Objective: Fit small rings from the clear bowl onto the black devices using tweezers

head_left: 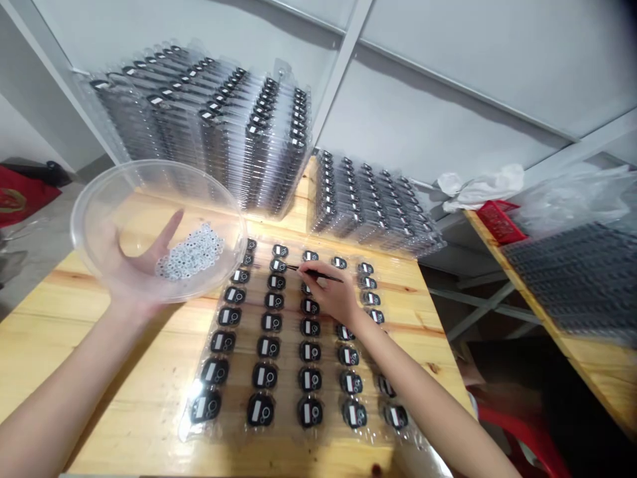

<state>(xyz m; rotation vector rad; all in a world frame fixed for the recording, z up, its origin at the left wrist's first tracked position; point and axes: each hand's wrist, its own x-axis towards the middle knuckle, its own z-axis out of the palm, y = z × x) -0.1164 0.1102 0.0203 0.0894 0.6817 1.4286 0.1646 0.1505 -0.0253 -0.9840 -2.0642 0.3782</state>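
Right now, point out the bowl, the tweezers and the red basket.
Bowl (112, 192), head view: clear wall.
Tweezers (331, 277), head view: dark rear end.
Red basket (500, 222), head view: side.

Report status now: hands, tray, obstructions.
Left hand holding clear bowl of small pale bits. Right hand holding thin dark tool, tip at a black unit in the clear tray; contact unclear. Right forearm hiding some units.

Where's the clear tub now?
In the head view, at left: the left hand holds the clear tub above the wooden table, left of the tray.
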